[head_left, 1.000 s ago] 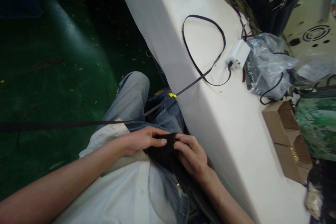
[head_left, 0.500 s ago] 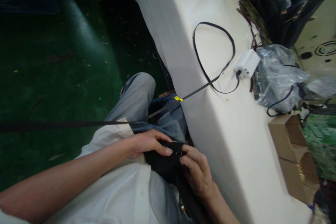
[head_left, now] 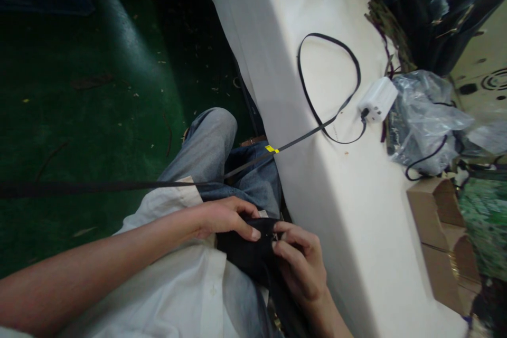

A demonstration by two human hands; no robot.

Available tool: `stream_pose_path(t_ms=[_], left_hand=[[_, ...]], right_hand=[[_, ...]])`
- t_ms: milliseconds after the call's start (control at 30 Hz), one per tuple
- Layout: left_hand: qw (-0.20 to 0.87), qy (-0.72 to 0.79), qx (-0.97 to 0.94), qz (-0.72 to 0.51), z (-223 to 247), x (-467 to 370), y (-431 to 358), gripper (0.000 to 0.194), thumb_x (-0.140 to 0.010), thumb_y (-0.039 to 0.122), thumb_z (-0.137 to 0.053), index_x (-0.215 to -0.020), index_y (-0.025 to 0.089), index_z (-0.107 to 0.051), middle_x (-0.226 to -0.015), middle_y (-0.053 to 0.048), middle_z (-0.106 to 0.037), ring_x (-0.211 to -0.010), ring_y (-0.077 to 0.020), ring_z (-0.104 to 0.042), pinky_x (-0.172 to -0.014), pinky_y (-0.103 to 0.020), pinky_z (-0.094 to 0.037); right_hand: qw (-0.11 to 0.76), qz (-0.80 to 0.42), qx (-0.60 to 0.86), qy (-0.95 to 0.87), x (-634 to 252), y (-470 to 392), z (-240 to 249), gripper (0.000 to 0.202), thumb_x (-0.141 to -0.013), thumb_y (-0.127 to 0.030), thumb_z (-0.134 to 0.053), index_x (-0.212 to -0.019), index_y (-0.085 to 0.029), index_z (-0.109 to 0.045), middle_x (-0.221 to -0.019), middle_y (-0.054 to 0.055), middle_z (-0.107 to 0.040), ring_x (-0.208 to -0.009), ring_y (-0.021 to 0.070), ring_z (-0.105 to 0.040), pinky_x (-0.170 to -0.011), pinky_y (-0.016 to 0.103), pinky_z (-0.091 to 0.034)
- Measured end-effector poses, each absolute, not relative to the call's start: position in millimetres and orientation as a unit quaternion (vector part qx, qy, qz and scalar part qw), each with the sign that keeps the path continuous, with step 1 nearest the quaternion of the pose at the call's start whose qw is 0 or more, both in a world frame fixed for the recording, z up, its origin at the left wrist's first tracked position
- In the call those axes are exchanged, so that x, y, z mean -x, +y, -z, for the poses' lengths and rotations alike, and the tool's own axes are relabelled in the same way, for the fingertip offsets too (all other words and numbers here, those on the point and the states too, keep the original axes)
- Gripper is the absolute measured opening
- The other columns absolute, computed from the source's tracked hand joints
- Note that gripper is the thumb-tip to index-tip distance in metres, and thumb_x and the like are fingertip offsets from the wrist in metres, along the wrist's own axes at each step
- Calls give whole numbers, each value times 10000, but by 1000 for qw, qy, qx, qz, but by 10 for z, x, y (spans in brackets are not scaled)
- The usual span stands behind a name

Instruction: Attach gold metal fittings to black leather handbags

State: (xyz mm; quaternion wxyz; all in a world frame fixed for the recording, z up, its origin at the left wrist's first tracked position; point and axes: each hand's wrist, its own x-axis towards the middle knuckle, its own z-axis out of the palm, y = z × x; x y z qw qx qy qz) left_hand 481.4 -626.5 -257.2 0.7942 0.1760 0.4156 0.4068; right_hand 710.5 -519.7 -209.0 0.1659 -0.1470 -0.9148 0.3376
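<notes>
A black bag-like piece (head_left: 245, 253) of soft material lies across my lap, with some shiny metal showing low on it. My left hand (head_left: 227, 219) grips its upper edge, thumb on top and fingers behind. At the same edge, my right hand (head_left: 304, 259) is closed, thumb and forefinger pinched round a small shiny metal bit on the black piece. What exactly that bit is, I cannot make out. A pale tag-like scrap (head_left: 263, 214) peeks out above the edge between my hands.
A white-covered table (head_left: 356, 211) runs along my right. On it lie a looped black cord (head_left: 359, 71), a white charger (head_left: 378, 99), clear plastic bags (head_left: 428, 116) and a cardboard box (head_left: 431, 222). Black bags (head_left: 428, 5) are heaped at the far right. A dark strap (head_left: 99, 188) crosses before me.
The view has shifted slightly. My right fingers have shifted slightly at the edge, and more of the pale scrap shows. My left hand keeps its grip.
</notes>
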Motion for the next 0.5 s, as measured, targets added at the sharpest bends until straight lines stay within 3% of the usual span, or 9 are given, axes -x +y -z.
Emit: stream_pose_path(t_ms=[100,200,267,333,400,500], left_hand=[[812,377,-183,-407,2567,-4805,-6261,400,-744,535,-896,-980,225,-806,-934,2,-744,-934,-212,-665,-810,-294,-463],[792,384,-208,-426,2569,-4801,-6286,460,-879,612,-795,-1125,224,-814,-1114,-45,-788,-1103,-259,-689,-945,-335,-493],[712,482,-256,-442,2540,-4813,-6334,408,-911,513,-785,-1211,237,-800,-1255,-66,-781,-1242,-294,-664,-1088,-390,-474],[558,635,-307,-436,2451,-4835,-6408,346,-916,394,-780,-1227,243,-784,-1295,-83,-755,-1303,-324,-623,-1168,-461,-433],[424,733,-337,-411,2292,-4870,-6495,267,-952,364,-743,-1188,242,-762,-1234,-87,-734,-1246,-327,-623,-1121,-486,-454],[417,733,-366,-393,1996,-4960,-6606,222,-1036,447,-660,-1125,253,-721,-1137,-64,-715,-1074,-277,-665,-923,-410,-514]], right_hand=[[147,-336,128,-922,-7063,-5198,2025,277,-1003,-38,-577,-1125,-257,-695,-1107,79,-719,-950,216,-745,-776,299,-644],[142,-346,86,-923,-6986,-5215,2026,353,-976,37,-562,-1169,-232,-680,-1147,106,-704,-1050,234,-715,-879,358,-630],[151,-355,83,-919,-6935,-5241,2070,350,-980,50,-528,-1189,-207,-640,-1126,125,-702,-1052,243,-694,-895,391,-616],[153,-345,100,-921,-6895,-5268,2117,317,-991,28,-520,-1172,-215,-613,-1072,110,-702,-1015,238,-683,-882,391,-602],[140,-332,117,-926,-6863,-5287,2138,269,-1004,-10,-521,-1142,-228,-600,-1036,92,-692,-986,230,-683,-852,364,-593],[138,-347,136,-918,-6816,-5295,2111,205,-1013,-63,-539,-1115,-231,-596,-996,72,-668,-898,203,-676,-760,309,-569]])
